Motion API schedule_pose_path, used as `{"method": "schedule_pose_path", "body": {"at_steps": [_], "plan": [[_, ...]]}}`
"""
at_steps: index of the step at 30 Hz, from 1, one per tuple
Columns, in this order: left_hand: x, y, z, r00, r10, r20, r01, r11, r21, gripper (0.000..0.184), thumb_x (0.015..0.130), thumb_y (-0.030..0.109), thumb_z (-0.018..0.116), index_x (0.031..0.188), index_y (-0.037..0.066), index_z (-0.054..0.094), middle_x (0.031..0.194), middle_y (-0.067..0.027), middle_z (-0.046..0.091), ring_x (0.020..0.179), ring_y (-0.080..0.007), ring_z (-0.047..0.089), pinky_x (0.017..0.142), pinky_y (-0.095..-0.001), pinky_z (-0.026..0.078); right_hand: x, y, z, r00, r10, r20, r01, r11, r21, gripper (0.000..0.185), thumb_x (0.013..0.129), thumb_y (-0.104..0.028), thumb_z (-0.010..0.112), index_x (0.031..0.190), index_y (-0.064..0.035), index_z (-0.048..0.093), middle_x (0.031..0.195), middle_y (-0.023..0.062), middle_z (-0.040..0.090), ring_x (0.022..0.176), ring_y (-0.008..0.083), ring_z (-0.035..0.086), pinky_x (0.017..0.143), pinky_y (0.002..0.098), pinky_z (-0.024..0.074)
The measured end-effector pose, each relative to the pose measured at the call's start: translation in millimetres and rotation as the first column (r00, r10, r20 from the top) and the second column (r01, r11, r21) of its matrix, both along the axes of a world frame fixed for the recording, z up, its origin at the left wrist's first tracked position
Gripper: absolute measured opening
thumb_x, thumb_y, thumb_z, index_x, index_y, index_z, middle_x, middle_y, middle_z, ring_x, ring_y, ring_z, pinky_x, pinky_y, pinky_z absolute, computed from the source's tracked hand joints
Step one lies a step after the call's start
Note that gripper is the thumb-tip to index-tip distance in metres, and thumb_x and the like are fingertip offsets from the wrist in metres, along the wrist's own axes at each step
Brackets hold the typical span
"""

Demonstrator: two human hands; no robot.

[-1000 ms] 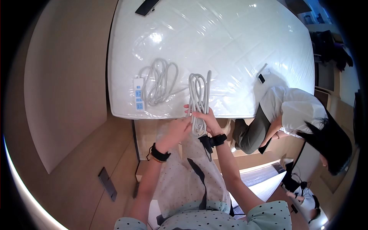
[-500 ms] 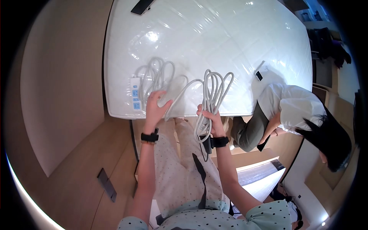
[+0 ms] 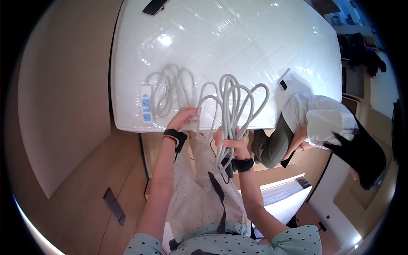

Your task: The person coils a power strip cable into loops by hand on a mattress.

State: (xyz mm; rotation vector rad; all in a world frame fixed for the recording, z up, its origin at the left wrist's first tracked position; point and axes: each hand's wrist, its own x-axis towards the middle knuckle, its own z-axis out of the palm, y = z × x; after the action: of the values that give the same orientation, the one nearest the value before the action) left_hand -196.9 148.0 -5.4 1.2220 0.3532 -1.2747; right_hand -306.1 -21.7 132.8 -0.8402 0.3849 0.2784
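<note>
In my right hand [image 3: 233, 143] is a looped bundle of the grey-white power strip cable [image 3: 231, 100]; its loops stand up and fan out above my fingers. My left hand [image 3: 185, 118] is at the mattress edge, fingers closed on a strand of the same cable running toward the bundle. More loose cable loops [image 3: 168, 91] lie on the mattress beyond my left hand. To their left lies the white power strip [image 3: 146, 104] with blue sockets. My left fingertips are partly hidden from view.
The plastic-covered white mattress [image 3: 221, 38] stretches ahead. A phone [image 3: 154, 7] lies at its far left, and a small dark-and-white item [image 3: 284, 84] on the right. Another person [image 3: 323, 119] sits bent over at the right edge. A wooden wall panel [image 3: 68, 85] stands at left.
My left hand has moved right and closed from an open pose onto the cable. The loops in my right hand have spread wider, with another loop added at their left.
</note>
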Motion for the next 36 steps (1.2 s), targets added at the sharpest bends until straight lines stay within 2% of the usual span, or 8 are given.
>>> {"method": "schedule_pose_path", "body": {"at_steps": [2, 5, 13, 17, 22, 29, 33, 36], "plan": [[-7.7, -7.1, 1.2, 0.941, 0.076, -0.331, -0.181, 0.937, -0.299, 0.037, 0.088, 0.041, 0.055, 0.082, 0.005, 0.059, 0.082, -0.0063, 0.061, 0.077, -0.0195, 0.059, 0.072, -0.033, 0.049, 8.9, 11.4, 11.6, 1.0, 0.011, -0.007, -0.011, 1.0, 0.005, 0.033, 0.064, -0.018, 0.071, 0.085, -0.0002, 0.054, 0.072, 0.0099, 0.057, 0.066, 0.0175, 0.055, 0.062, 0.0262, 0.0427], [-11.6, -18.4, 1.4, 0.921, 0.137, -0.366, -0.298, 0.852, -0.431, 0.039, 0.09, 0.043, 0.049, 0.079, 0.006, 0.056, 0.084, -0.0094, 0.062, 0.082, -0.0229, 0.061, 0.074, -0.0342, 0.049, 24.0, 20.6, 27.1, 0.999, -0.024, -0.041, 0.024, 1.0, -0.015, 0.039, 0.064, -0.016, 0.072, 0.093, -0.0007, 0.051, 0.072, 0.0102, 0.057, 0.068, 0.0181, 0.057, 0.063, 0.0273, 0.0433], [-12.7, 19.0, 45.7, 0.873, 0.307, -0.38, -0.443, 0.826, -0.349, 0.079, 0.087, 0.067, 0.02, 0.11, -0.003, 0.05, 0.08, -0.006, 0.054, 0.075, -0.0178, 0.055, 0.076, -0.0304, 0.046, 26.1, -17.8, -12.5, 0.997, -0.048, -0.053, 0.007, 0.811, -0.585, 0.029, 0.068, -0.003, 0.073, 0.092, -0.0007, 0.056, 0.081, 0.0042, 0.063, 0.071, 0.0102, 0.058, 0.067, 0.0255, 0.0467], [-24.8, 13.1, 42.5, 0.958, -0.129, 0.255, 0.155, 0.984, -0.085, 0.061, 0.091, 0.055, 0.035, 0.12, 0.003, 0.049, 0.086, -0.0042, 0.053, 0.08, -0.0133, 0.052, 0.075, -0.0275, 0.045, 34.2, -12.4, -16.6, 0.997, 0.037, -0.066, -0.072, 0.739, -0.67, 0.026, 0.07, 0.0, 0.07, 0.092, -0.0007, 0.056, 0.082, 0.0048, 0.064, 0.075, 0.0098, 0.058, 0.069, 0.0249, 0.0467], [-58.4, -21.7, 55.5, 0.889, 0.348, 0.298, -0.346, 0.936, -0.063, 0.038, 0.094, 0.035, 0.044, 0.105, 0.0, 0.055, 0.094, -0.0056, 0.057, 0.09, -0.0155, 0.052, 0.075, -0.028, 0.043, 34.0, 26.1, -35.4, 0.963, -0.143, -0.23, 0.063, 0.945, -0.322, 0.042, 0.079, -0.021, 0.07, 0.11, 0.0013, 0.054, 0.101, 0.0079, 0.061, 0.088, 0.014, 0.058, 0.076, 0.0268, 0.0471], [-66.7, -18.2, 55.6, 0.747, -0.111, 0.656, -0.247, 0.87, 0.428, 0.028, 0.089, 0.013, 0.047, 0.108, -0.006, 0.055, 0.113, -0.018, 0.055, 0.103, -0.0317, 0.05, 0.089, -0.0367, 0.04, 29.6, 46.9, -41.9, 0.961, -0.077, -0.264, -0.074, 0.853, -0.516, 0.048, 0.072, -0.024, 0.075, 0.106, 0.0036, 0.055, 0.095, 0.0087, 0.062, 0.086, 0.014, 0.058, 0.077, 0.0269, 0.0466], [-71.8, -14.5, 56.6, 0.558, -0.153, 0.816, -0.165, 0.943, 0.29, 0.031, 0.087, 0.011, 0.05, 0.111, -0.006, 0.055, 0.116, -0.0208, 0.053, 0.112, -0.0338, 0.045, 0.098, -0.0367, 0.034, 17.2, 35.2, -60.3, 0.915, -0.134, -0.38, 0.042, 0.97, -0.24, 0.042, 0.072, -0.016, 0.074, 0.104, 0.0038, 0.055, 0.091, 0.0081, 0.062, 0.08, 0.0138, 0.059, 0.071, 0.0262, 0.0482], [-66.6, -9.7, 30.5, 0.797, 0.152, 0.584, -0.222, 0.974, 0.05, 0.036, 0.085, 0.014, 0.054, 0.116, -0.006, 0.052, 0.122, -0.0193, 0.049, 0.117, -0.031, 0.042, 0.1, -0.0342, 0.031, 5.8, 29.7, -66.4, 0.898, -0.192, -0.396, 0.137, 0.977, -0.162, 0.038, 0.072, -0.009, 0.072, 0.103, 0.0044, 0.054, 0.091, 0.0084, 0.062, 0.077, 0.0149, 0.061, 0.067, 0.0266, 0.0495]]}}
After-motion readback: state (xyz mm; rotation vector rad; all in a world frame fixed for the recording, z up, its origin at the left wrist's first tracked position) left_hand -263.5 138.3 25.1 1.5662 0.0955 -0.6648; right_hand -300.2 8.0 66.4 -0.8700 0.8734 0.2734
